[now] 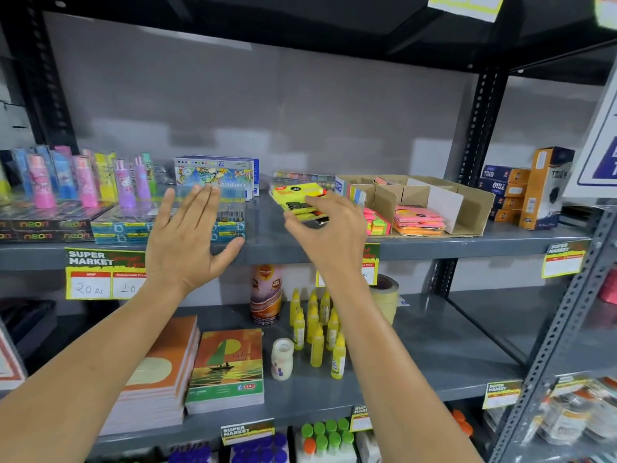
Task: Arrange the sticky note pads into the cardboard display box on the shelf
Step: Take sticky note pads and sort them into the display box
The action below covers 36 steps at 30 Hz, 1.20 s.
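Hands first: a stack of yellow sticky note pads [298, 199] is gripped by the right hand [329, 228] just left of the cardboard display box [467, 208]; the left hand [187, 242] is held flat w/ fingers spread, empty. Box compartments are divided by card; pink & orange pads [419, 220] are seen in one, neon pads [377, 223] at its left end. Box is set on the grey metal shelf [434, 243]; a grey wall [267, 105] is seen behind.
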Tool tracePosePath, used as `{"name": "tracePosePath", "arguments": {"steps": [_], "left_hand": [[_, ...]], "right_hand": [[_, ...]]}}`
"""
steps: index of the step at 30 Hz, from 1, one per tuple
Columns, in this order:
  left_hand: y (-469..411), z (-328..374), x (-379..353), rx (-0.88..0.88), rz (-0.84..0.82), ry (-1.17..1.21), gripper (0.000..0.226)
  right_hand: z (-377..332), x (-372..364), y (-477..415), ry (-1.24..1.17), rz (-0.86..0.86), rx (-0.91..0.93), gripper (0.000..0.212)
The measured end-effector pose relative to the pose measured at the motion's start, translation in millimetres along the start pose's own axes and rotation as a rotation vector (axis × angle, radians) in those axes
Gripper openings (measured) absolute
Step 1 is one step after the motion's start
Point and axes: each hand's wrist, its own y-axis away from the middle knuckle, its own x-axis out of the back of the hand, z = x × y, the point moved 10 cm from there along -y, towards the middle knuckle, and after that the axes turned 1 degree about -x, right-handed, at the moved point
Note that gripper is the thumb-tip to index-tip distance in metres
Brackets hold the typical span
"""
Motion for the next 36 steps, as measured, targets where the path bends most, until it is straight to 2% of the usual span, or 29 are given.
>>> {"name": "tracePosePath", "arguments": {"steps": [11,21,26,31,36], "left_hand": [[-1,0,1,-0.001,-0.01,0.0,0.083],[0,-2,-5,0.024,-0.057,0.006,0.086],[0,-2,-5,0.026,-0.066,0.01,0.087],[-1,-4,-5,0.026,-0.078,0.002,0.087],[-1,-1,-6,0.024,-0.084,0.0,0.087]], "right_hand": [[17,59,-26,-0.014,0.158,0.004,0.042],[66,123,-50,0.074,0.265,-0.01,0.045],[92,127,-51,0.104,0.254,-0.059,0.061],[119,121,-54,0.17,0.204,-0.077,0.041],[139,106,-56,0.226,0.116,-0.097,0.043]]}}
